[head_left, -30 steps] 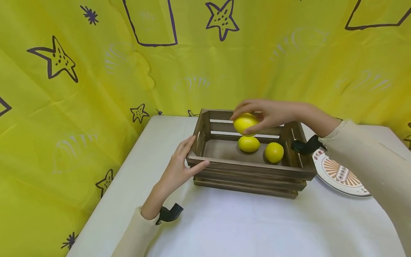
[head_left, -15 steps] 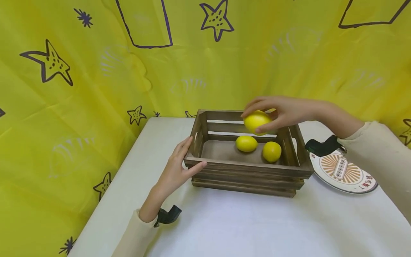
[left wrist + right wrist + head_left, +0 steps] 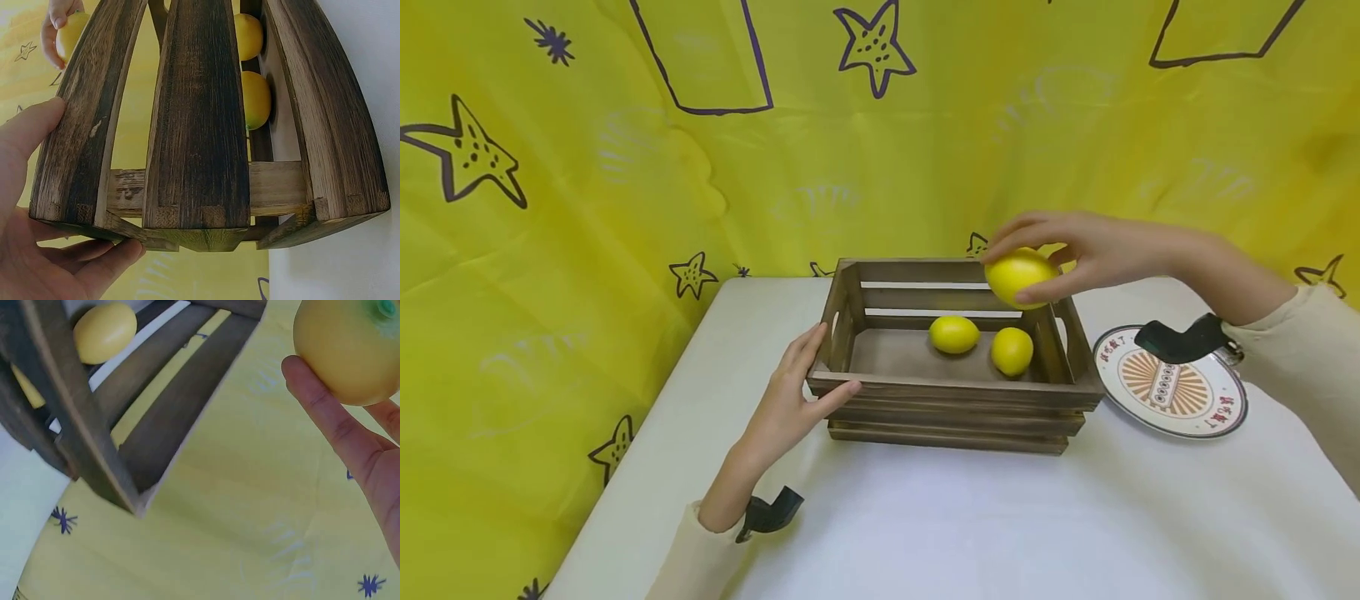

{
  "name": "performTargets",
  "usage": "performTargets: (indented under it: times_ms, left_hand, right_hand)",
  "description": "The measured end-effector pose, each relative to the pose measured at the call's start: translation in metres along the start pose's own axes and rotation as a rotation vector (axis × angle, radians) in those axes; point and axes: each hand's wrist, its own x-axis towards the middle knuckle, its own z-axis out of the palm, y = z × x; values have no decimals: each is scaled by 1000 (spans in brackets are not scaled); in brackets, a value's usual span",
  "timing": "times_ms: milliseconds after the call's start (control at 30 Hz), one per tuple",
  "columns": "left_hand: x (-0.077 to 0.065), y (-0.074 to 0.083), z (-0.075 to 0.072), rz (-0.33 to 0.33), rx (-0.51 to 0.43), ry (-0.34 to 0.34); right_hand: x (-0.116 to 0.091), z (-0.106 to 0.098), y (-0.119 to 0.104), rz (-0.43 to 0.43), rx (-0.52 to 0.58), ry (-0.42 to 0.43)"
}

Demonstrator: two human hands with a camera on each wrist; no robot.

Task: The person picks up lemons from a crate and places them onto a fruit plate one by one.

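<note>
My right hand [image 3: 1093,254] holds a yellow lemon [image 3: 1021,279] between thumb and fingers, above the crate's back right corner. The right wrist view shows this lemon [image 3: 350,350] close up, with a green stem spot. Below it, two more lemons lie on the crate floor: one lemon [image 3: 953,334] near the middle, the other lemon [image 3: 1012,351] further right. The brown slatted wooden crate [image 3: 947,404] stands upright on the table. At its front left corner my left hand [image 3: 782,404] grips it, thumb along the front slat and fingers on the left end, as the left wrist view also shows.
A round white plate [image 3: 1213,396] with an orange ray pattern and red lettering lies right of the crate, partly behind the right wrist's camera strap. White cloth covers the table [image 3: 940,525]. A yellow curtain [image 3: 925,167] with starfish drawings hangs behind and at left.
My right hand has carried the lemon rightward and slightly up, from over the crate's middle toward its right end. More of the plate shows. The left hand keeps its place on the crate.
</note>
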Motion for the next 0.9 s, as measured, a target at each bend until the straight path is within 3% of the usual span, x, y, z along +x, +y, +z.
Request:
performTargets:
  times_ms: [233, 533, 900]
  left_hand:
    - [0, 1, -1, -6, 10, -9]
    - [-4, -1, -1, -23, 8, 0]
    - [-3, -1, 3, -11, -5, -4]
  right_hand:
    - [-19, -8, 1, 26, -29, 45]
    - [-40, -11, 10, 1, -18, 97]
    - [-66, -10, 28, 136, -36, 153]
